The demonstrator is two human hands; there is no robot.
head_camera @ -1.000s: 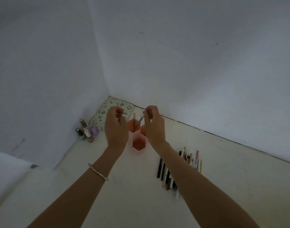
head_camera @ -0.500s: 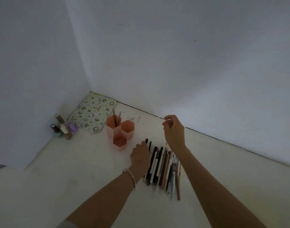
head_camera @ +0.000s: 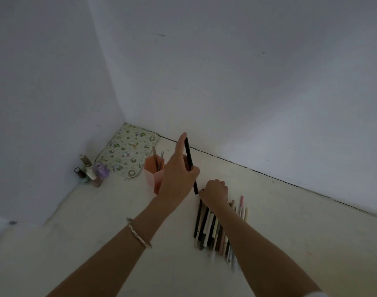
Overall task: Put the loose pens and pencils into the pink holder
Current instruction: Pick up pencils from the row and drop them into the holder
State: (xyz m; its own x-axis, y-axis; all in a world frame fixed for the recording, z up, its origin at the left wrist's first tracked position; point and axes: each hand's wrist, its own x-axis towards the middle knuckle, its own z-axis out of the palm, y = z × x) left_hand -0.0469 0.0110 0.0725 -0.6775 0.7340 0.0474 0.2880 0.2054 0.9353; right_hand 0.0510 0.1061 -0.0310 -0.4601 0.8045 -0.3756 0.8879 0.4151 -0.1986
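The pink holder (head_camera: 153,175), made of hexagonal cups, stands on the pale surface near the corner; two pens stick out of its back cup. My left hand (head_camera: 176,174) is raised in front of it and partly hides it, gripping a black pen (head_camera: 190,166) that points up. A row of loose pens and pencils (head_camera: 215,230) lies to the right of the holder. My right hand (head_camera: 214,192) is down on the far end of that row, fingers curled; whether it grips one I cannot tell.
A patterned cloth pouch (head_camera: 127,154) lies flat in the corner behind the holder. Several small bottles (head_camera: 91,171) stand by the left wall. White walls close in on the left and back.
My left hand has lifted a black pen from the row up toward the holder. My right hand has come down from the air onto the far end of the row.
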